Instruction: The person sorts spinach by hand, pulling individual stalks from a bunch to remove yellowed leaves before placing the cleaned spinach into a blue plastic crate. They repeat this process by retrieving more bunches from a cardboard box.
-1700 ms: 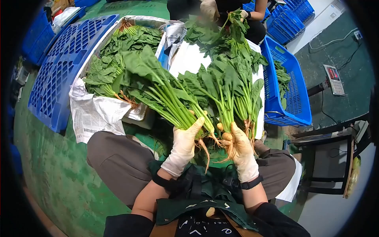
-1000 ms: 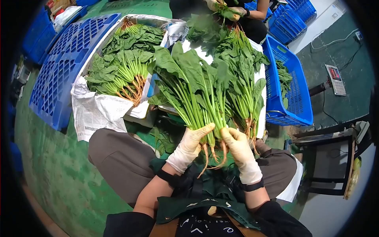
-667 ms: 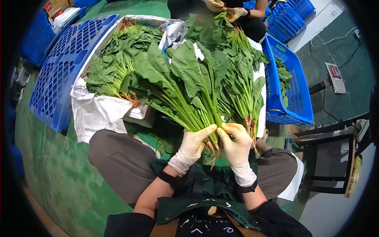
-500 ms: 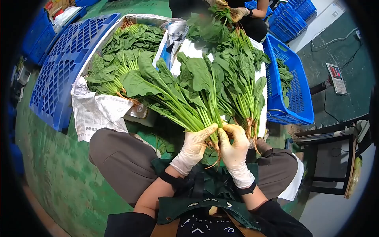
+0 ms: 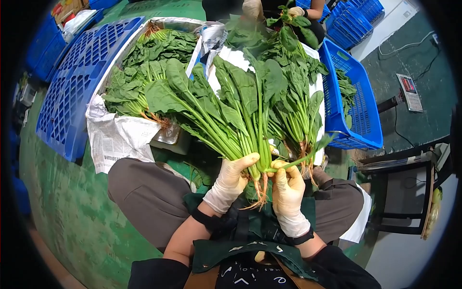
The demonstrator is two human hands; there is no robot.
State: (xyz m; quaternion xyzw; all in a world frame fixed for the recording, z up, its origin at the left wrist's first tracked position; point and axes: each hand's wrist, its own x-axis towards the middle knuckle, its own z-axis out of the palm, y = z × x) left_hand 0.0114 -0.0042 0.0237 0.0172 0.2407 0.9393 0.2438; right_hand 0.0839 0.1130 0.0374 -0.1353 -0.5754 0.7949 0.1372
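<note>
My gloved left hand [image 5: 230,180] is closed around the stems of a spinach bunch [image 5: 240,130], just above its pinkish roots. The leaves fan out forward, away from me. Beside the root end, my gloved right hand [image 5: 287,188] pinches a single spinach stalk [image 5: 301,161], which bends out to the right, apart from the bunch's upright stems. More spinach [image 5: 298,106] lies on a white surface just beyond my hands, roots toward me.
Left stands a newspaper-lined crate of spinach [image 5: 156,72] beside a blue plastic pallet [image 5: 86,82]. A blue basket [image 5: 358,106] with some leaves is on the right, near a scale display [image 5: 410,93]. Across from me, another person's gloved hand [image 5: 296,11] holds greens.
My right hand has drawn one stalk away from the bunch, out to the right. The roots now show more fully between my hands. The other person's hands have moved apart.
</note>
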